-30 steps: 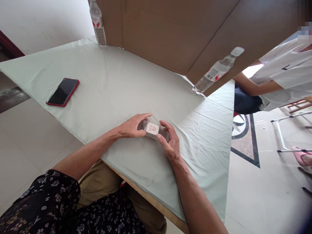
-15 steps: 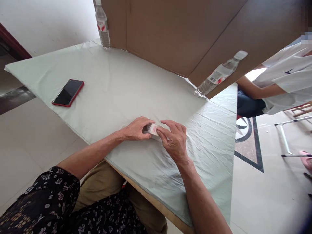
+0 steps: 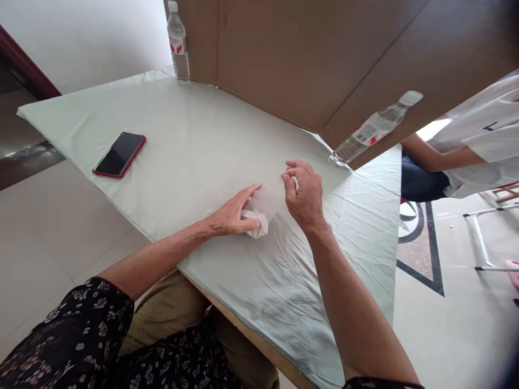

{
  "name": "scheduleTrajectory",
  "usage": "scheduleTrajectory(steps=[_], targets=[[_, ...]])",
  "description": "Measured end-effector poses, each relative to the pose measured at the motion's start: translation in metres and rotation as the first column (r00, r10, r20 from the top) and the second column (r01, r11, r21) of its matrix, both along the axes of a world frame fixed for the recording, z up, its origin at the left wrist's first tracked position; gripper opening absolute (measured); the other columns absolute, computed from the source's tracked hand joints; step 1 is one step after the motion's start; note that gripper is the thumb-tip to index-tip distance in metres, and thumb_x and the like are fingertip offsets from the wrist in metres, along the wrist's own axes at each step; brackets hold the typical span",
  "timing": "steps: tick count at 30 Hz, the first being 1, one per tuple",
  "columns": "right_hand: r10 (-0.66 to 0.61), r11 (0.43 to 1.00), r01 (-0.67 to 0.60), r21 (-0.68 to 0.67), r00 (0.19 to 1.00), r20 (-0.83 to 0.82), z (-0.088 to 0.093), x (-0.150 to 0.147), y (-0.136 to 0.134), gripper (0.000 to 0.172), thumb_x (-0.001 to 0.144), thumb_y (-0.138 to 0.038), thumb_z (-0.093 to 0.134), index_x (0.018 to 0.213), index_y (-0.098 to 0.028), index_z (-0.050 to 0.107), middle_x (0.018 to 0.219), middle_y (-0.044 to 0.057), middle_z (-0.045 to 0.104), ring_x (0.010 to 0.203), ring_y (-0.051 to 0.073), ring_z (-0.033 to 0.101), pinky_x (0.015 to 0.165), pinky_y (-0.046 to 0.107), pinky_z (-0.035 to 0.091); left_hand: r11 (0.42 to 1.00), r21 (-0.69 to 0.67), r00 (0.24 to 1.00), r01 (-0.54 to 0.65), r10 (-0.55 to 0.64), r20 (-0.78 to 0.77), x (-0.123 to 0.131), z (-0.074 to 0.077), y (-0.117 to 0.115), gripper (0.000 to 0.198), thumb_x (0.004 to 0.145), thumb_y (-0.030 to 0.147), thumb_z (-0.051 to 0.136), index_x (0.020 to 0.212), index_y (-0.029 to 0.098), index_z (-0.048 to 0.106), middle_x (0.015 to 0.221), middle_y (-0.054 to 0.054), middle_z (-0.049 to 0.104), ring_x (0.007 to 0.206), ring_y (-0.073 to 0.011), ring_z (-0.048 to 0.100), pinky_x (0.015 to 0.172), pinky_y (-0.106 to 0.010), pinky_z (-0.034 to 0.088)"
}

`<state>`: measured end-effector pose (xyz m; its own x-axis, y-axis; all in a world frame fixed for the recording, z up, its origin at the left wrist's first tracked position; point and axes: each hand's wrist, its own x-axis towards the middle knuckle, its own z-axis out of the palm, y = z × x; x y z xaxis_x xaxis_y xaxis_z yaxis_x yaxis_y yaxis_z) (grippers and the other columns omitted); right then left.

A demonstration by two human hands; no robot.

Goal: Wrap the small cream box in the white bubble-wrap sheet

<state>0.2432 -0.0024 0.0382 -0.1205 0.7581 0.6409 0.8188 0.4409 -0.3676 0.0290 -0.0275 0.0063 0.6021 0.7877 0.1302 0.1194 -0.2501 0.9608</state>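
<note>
My left hand [image 3: 231, 215] rests low over the cloth-covered table, thumb and fingers curved around a small, crumpled white packet [image 3: 259, 227]. A thin, see-through whitish sheet [image 3: 270, 201], blurred by motion, stretches from the packet towards my right hand [image 3: 304, 194]. The right thumb and forefinger are pinched together at the sheet's far side, raised above the table. Exactly where the fingertips meet the sheet is hard to make out. The packet's far end is hidden by my left fingers.
A phone in a red case [image 3: 119, 155] lies at the left. Behind stands a brown cardboard panel [image 3: 275, 59], with one water bottle [image 3: 178, 46] at its left and another bottle [image 3: 373, 129] at its right. Past the panel sits another person in a white shirt [image 3: 482, 138].
My right hand has moved up and right, away from the packet, and a thin sheet now spans the gap. The packet looks more crumpled. The view has shifted slightly.
</note>
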Motion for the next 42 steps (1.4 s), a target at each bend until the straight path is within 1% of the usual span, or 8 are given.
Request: scheduleTrajectory(steps=[5, 9, 15, 20, 24, 29, 36, 42], targets=[[-0.046, 0.999, 0.044, -0.021, 0.996, -0.082, 0.0, 0.01, 0.043, 0.009, 0.089, -0.022, 0.051, 0.083, -0.023, 0.058, 0.113, 0.011, 0.07, 0.108, 0.026, 0.063, 0.097, 0.046, 0.044, 0.975, -0.219, 0.969, 0.031, 0.025, 0.245, 0.002, -0.001, 0.002, 0.086, 0.077, 0.044, 0.069, 0.151, 0.023, 0.031, 0.143, -0.016, 0.05, 0.121, -0.0306, 0.058, 0.1, -0.043, 0.046], [-0.057, 0.996, 0.041, -0.083, 0.98, -0.192, -0.007, 0.018, 0.057, 0.012, 0.087, -0.025, 0.053, 0.077, -0.023, 0.059, 0.101, 0.007, 0.072, 0.099, 0.023, 0.065, 0.092, 0.042, 0.047, 0.946, -0.319, 0.964, -0.05, 0.129, 0.233, 0.002, 0.003, 0.004, 0.05, 0.079, 0.045, 0.066, 0.12, 0.018, 0.057, 0.118, -0.01, 0.062, 0.099, -0.0205, 0.061, 0.086, -0.032, 0.047], [-0.196, 0.978, 0.125, -0.169, 0.833, -0.517, -0.012, 0.001, -0.002, 0.018, 0.09, -0.036, 0.054, 0.094, -0.022, 0.064, 0.078, -0.001, 0.065, 0.07, 0.015, 0.061, 0.073, 0.033, 0.05, 0.871, -0.472, 0.946, -0.14, 0.258, 0.195, 0.004, 0.004, 0.005, 0.036, 0.077, 0.042, 0.066, 0.099, 0.014, 0.068, 0.086, -0.002, 0.064, 0.075, -0.0133, 0.056, 0.07, -0.027, 0.043], [-0.199, 0.913, 0.02, -0.408, 0.895, -0.399, -0.01, -0.031, -0.052, 0.032, 0.078, -0.053, 0.067, 0.084, -0.022, 0.061, 0.078, 0.0, 0.066, 0.068, 0.016, 0.059, 0.068, 0.033, 0.048, 0.859, -0.499, 0.929, -0.113, 0.269, 0.253, 0.005, 0.002, 0.003, 0.04, 0.076, 0.039, 0.07, 0.106, 0.014, 0.071, 0.088, -0.005, 0.07, 0.077, -0.0152, 0.06, 0.071, -0.028, 0.046], [-0.275, 0.849, 0.099, -0.519, 0.921, -0.274, -0.011, -0.04, -0.057, 0.041, 0.071, -0.056, 0.072, 0.091, -0.022, 0.061, 0.088, 0.002, 0.069, 0.07, 0.018, 0.06, 0.069, 0.035, 0.046, 0.873, -0.485, 0.914, -0.052, 0.237, 0.33, 0.005, -0.001, 0.004, 0.041, 0.076, 0.04, 0.071, 0.108, 0.014, 0.073, 0.096, -0.007, 0.072, 0.087, -0.0183, 0.064, 0.079, -0.03, 0.048], [-0.274, 0.868, 0.056, -0.493, 0.883, -0.382, -0.022, -0.025, -0.049, 0.015, 0.08, -0.035, 0.056, 0.073, -0.022, 0.06, 0.068, -0.001, 0.062, 0.065, 0.016, 0.055, 0.068, 0.032, 0.042, 0.872, -0.484, 0.912, -0.077, 0.257, 0.318, 0.004, -0.004, 0.007, 0.038, 0.073, 0.037, 0.072, 0.103, 0.014, 0.074, 0.094, -0.006, 0.072, 0.085, -0.0169, 0.062, 0.08, -0.03, 0.048], [-0.354, 0.852, -0.113, -0.512, 0.596, -0.721, -0.043, -0.008, -0.04, 0.017, 0.078, -0.038, 0.059, 0.072, -0.023, 0.057, 0.06, -0.003, 0.06, 0.053, 0.013, 0.047, 0.052, 0.028, 0.038, 0.876, -0.266, 0.9, -0.401, 0.432, 0.064, 0.002, 0.0, 0.009, 0.03, 0.072, 0.038, 0.069, 0.092, 0.015, 0.07, 0.095, -0.006, 0.068, 0.083, -0.0165, 0.06, 0.079, -0.032, 0.048], [-0.28, 0.902, -0.133, -0.412, 0.546, -0.79, -0.053, -0.011, -0.039, 0.015, 0.074, -0.036, 0.061, 0.082, -0.023, 0.058, 0.065, -0.004, 0.062, 0.057, 0.014, 0.056, 0.06, 0.029, 0.047, 0.894, 0.172, 0.896, -0.414, 0.434, -0.098, 0.003, 0.003, 0.002, 0.031, 0.069, 0.042, 0.076, 0.087, 0.019, 0.066, 0.116, -0.009, 0.06, 0.108, -0.0229, 0.058, 0.092, -0.036, 0.048]])
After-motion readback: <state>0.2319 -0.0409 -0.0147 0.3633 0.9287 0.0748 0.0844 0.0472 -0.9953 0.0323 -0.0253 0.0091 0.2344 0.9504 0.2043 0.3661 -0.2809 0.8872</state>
